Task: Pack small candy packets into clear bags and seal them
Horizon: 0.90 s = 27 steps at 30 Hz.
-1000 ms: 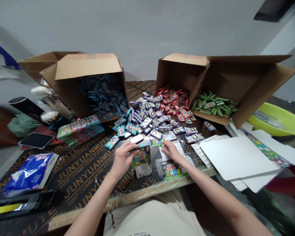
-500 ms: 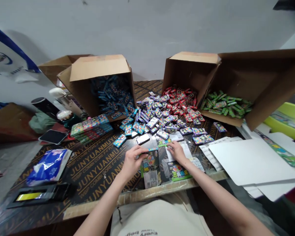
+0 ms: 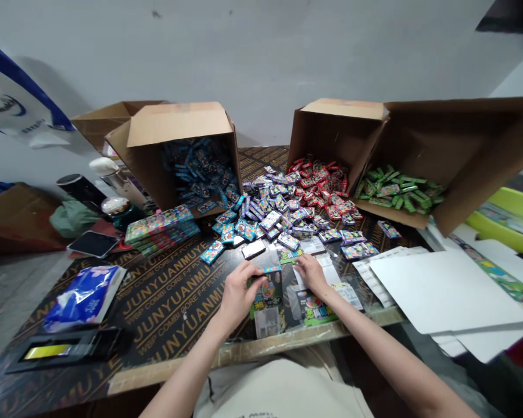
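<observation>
My left hand is closed in a pinch at the upper edge of a clear plastic bag with dark and colourful print. At its fingertips shows a narrow light-blue strip; whether it belongs to the bag is unclear. My right hand has its fingers curled together beside a green-edged printed piece; what they grip, if anything, is hidden. Under the right wrist lies another printed bag. Just beyond both hands spreads a heap of small purple packets, with blue packets at its left.
Tipped cardboard boxes hold blue packets, red packets and green packets. A stack of colourful boxes, a phone, a tissue pack and a tape dispenser are left; white sheets lie right.
My left hand has shifted slightly, its fingers drawn closer at the bag's upper edge. My right hand has moved a little to the left. The view has tilted slightly.
</observation>
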Motion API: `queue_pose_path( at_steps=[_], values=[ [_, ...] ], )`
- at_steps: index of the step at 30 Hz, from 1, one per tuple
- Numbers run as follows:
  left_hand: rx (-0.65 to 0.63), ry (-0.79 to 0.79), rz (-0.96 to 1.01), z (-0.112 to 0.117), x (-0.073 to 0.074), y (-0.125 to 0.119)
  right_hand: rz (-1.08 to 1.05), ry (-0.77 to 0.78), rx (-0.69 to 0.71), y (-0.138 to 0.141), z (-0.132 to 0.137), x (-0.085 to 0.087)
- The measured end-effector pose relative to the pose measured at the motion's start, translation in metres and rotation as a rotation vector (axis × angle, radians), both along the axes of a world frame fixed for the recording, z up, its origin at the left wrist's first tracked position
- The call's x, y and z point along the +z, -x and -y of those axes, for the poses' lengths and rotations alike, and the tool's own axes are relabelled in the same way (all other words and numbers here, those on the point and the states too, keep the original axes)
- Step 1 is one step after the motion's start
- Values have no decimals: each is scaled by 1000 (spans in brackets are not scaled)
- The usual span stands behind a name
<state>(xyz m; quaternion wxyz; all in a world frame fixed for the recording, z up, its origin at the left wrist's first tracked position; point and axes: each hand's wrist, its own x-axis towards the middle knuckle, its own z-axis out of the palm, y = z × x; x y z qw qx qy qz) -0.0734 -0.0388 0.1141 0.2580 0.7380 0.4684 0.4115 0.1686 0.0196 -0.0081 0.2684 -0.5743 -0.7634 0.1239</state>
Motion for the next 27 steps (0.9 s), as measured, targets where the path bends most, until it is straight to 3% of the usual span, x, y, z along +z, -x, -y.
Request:
queue_pose_path(
  at_steps=[10,21,24,27],
  values=[
    [9,14,46,1,-1,1,-25,-22,-37,-1,4,-7],
    [38,21,11,1,0,0,-107,77,-14,-2,-4,1],
    [54,19,3,3,1,0,-181,103,10,-5,-9,14],
    [55,8,45,3,0,0,-257,79,11,-3,-13,47]
  ],
)
